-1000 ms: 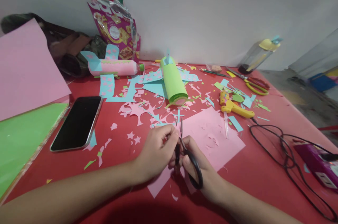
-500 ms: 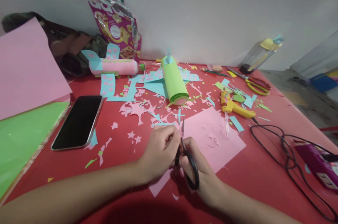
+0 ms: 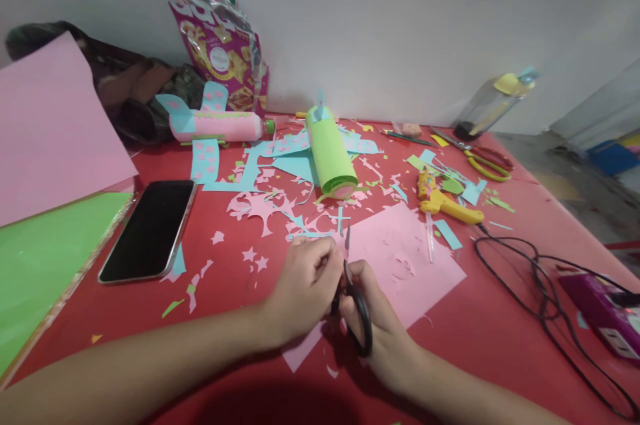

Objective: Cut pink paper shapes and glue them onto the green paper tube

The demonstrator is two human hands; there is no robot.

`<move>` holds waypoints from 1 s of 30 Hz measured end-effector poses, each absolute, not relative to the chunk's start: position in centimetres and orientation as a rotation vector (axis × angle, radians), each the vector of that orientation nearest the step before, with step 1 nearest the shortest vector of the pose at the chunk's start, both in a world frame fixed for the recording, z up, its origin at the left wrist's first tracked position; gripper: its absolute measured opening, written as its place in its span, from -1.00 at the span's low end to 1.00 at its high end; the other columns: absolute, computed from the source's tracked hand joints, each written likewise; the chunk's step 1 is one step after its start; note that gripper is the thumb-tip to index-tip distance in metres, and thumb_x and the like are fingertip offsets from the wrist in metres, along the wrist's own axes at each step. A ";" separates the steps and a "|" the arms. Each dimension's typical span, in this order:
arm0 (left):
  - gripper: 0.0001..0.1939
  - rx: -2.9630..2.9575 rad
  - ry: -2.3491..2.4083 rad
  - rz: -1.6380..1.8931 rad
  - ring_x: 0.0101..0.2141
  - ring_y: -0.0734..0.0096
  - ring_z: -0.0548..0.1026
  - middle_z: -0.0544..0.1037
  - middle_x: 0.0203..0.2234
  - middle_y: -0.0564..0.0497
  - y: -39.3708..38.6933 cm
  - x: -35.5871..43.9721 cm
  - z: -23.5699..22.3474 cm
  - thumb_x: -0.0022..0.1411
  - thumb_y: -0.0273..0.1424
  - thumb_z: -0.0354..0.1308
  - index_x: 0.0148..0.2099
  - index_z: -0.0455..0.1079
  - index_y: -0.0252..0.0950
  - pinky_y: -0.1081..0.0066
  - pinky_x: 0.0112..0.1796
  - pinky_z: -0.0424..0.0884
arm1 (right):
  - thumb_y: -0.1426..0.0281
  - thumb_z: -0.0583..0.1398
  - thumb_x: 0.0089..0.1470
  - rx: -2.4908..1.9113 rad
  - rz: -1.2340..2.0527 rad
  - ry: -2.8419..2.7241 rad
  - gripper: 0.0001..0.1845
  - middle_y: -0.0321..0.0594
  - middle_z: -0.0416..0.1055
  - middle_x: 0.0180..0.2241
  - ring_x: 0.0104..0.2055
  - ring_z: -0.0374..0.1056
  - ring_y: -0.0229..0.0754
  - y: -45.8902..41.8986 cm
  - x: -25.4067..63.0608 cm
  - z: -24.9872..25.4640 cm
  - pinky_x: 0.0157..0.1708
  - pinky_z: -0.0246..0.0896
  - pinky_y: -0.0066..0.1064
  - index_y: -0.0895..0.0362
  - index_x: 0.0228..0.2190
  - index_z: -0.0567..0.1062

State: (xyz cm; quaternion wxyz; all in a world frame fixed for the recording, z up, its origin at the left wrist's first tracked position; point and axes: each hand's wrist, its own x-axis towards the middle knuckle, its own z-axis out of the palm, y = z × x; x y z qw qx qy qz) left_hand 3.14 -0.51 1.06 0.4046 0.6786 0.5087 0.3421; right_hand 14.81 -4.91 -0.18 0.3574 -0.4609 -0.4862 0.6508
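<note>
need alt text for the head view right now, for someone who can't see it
Two hands meet over a red table, the right hand holding black-handled scissors beside the closed left hand. Behind them are paper scraps and a green paper tube with blue wings; a phone lies to the left, a yellow glue gun to the right.

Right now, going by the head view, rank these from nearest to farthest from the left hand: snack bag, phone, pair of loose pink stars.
1. Pair of loose pink stars: just left of the left hand.
2. Phone: farther left, on the red table.
3. Snack bag: back left, by the wall.
</note>
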 end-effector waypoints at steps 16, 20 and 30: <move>-0.71 1.507 1.178 0.809 -0.69 0.59 0.14 0.13 -0.80 0.18 0.1 2.6 1.4 0.11 -0.37 -0.14 -0.64 0.02 -0.27 0.56 -0.63 0.08 | 0.02 0.06 -0.03 -1.095 1.741 -1.112 -0.60 -0.50 -0.02 -0.61 -0.63 -0.09 -0.40 -5.1 14.7 -0.6 -0.60 -0.07 -0.48 0.04 -0.43 0.04; -0.70 1.474 1.151 0.780 -0.68 0.61 0.10 0.07 -0.77 0.18 0.6 2.4 1.5 0.08 -0.37 -0.13 -0.66 -0.03 -0.28 0.57 -0.63 0.07 | -0.01 0.06 -0.06 -1.174 1.693 -1.187 -0.58 -0.47 0.03 -0.60 -0.62 -0.01 -0.38 -4.9 14.9 -0.2 -0.60 -0.02 -0.48 0.05 -0.44 0.05; -0.69 1.457 1.034 0.666 -0.67 0.63 0.00 -0.03 -0.73 0.18 2.3 1.2 1.4 0.06 -0.35 -0.12 -0.66 -0.08 -0.28 0.53 -0.62 -0.01 | -0.01 0.14 -0.16 -1.220 1.703 -1.147 -0.53 -0.47 0.10 -0.62 -0.60 0.08 -0.37 -4.3 15.2 0.1 -0.57 0.03 -0.49 0.06 -0.51 0.07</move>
